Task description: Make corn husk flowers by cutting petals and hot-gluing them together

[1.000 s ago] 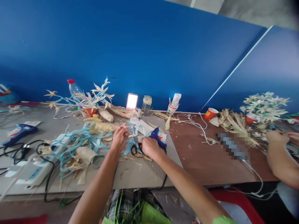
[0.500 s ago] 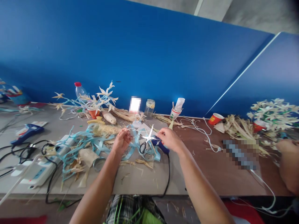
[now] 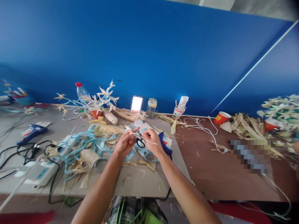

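Observation:
Near the middle of the table, my left hand point(image 3: 126, 142) has its fingers closed on a thin pale strand. My right hand point(image 3: 152, 140) is close beside it, fingers pinched on the same pale strand, whose end sticks out past the knuckles. Just between and beneath the hands lie scissors point(image 3: 140, 143), their black handle showing and the blades partly hidden. Light blue ribbons point(image 3: 102, 144) spread under and left of my left hand. A blue glue gun point(image 3: 165, 145) rests right of my right hand, partly covered by it.
Husk flowers stand in an orange pot point(image 3: 95, 114) at the back left. A power strip point(image 3: 44, 171) with black cables is at the left. A glass jar point(image 3: 151, 107), a white cup point(image 3: 178, 112) and a red cup point(image 3: 222, 117) line the back. Dried husks point(image 3: 249, 126) lie right.
My right hand has moved left, close to my left hand, and the strand now spans both. The scissors' blades are now mostly hidden. The view has turned slightly.

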`<action>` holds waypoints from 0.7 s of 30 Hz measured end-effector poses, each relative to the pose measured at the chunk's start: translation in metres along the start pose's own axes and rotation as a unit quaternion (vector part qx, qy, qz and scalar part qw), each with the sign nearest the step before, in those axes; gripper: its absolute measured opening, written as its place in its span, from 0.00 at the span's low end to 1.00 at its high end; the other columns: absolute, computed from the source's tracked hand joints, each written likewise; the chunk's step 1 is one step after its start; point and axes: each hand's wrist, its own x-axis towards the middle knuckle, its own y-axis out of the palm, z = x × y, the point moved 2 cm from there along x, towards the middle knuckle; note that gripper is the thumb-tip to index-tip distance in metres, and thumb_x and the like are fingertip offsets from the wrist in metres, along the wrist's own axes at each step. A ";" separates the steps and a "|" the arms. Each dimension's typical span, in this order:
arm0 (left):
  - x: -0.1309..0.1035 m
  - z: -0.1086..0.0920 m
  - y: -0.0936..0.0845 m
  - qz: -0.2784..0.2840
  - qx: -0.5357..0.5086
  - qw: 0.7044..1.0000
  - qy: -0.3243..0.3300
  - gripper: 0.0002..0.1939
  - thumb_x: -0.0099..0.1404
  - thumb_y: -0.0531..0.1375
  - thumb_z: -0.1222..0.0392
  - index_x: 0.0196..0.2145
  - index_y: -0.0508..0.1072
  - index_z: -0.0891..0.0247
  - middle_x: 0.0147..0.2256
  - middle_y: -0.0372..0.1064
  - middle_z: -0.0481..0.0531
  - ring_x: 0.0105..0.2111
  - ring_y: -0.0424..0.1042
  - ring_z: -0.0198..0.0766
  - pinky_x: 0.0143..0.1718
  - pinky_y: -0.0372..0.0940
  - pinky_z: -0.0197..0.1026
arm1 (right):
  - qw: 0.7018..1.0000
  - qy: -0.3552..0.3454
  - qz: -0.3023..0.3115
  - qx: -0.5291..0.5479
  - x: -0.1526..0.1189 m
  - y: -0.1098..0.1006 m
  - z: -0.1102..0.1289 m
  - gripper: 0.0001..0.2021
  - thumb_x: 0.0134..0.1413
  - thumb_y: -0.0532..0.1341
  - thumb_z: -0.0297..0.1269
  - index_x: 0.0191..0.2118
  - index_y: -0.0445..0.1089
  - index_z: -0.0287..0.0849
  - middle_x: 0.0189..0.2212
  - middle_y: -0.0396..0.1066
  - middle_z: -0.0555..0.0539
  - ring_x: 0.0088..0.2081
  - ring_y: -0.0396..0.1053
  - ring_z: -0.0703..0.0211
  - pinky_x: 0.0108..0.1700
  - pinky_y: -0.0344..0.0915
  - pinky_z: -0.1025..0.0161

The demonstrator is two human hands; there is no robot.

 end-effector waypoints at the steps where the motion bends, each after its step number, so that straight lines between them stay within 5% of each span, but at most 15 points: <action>1: 0.001 0.000 -0.001 -0.007 -0.004 1.000 0.003 0.11 0.52 0.67 0.63 0.26 0.67 0.66 0.39 0.72 0.52 0.18 0.52 0.21 0.23 0.58 0.31 | 0.999 0.017 0.021 0.046 -0.002 0.004 0.000 0.15 0.50 0.57 0.50 0.24 0.62 0.42 0.23 0.64 0.50 0.30 0.63 0.60 0.34 0.61 0.64; 5: 0.004 0.002 -0.006 -0.039 -0.013 0.999 0.012 0.11 0.51 0.68 0.63 0.27 0.68 0.66 0.31 0.70 0.48 0.20 0.59 0.23 0.24 0.59 0.31 | 0.943 0.156 0.103 0.274 -0.006 0.013 -0.009 0.23 0.49 0.54 0.60 0.26 0.63 0.41 0.23 0.63 0.50 0.26 0.62 0.62 0.30 0.60 0.64; 8: 0.006 0.003 -0.007 -0.040 0.017 0.999 0.007 0.10 0.51 0.68 0.62 0.27 0.70 0.66 0.29 0.69 0.48 0.20 0.59 0.23 0.24 0.59 0.31 | 0.903 0.216 0.177 0.327 -0.007 0.014 -0.016 0.20 0.41 0.63 0.55 0.29 0.65 0.41 0.23 0.62 0.53 0.24 0.59 0.66 0.27 0.57 0.67; 16: 0.000 0.010 0.004 -0.027 0.087 0.995 -0.044 0.10 0.51 0.68 0.60 0.27 0.71 0.65 0.30 0.69 0.50 0.19 0.60 0.27 0.19 0.60 0.34 | 0.891 0.159 0.344 0.250 -0.016 0.004 -0.011 0.21 0.44 0.65 0.38 0.46 0.66 0.41 0.22 0.69 0.53 0.19 0.54 0.70 0.22 0.48 0.70; 21: 0.005 0.003 0.000 -0.069 0.043 0.996 0.025 0.11 0.50 0.69 0.62 0.26 0.68 0.65 0.37 0.72 0.50 0.21 0.61 0.24 0.25 0.62 0.33 | 0.903 0.170 0.292 0.264 -0.013 0.002 -0.008 0.24 0.42 0.66 0.39 0.48 0.66 0.40 0.18 0.65 0.56 0.20 0.59 0.68 0.24 0.52 0.70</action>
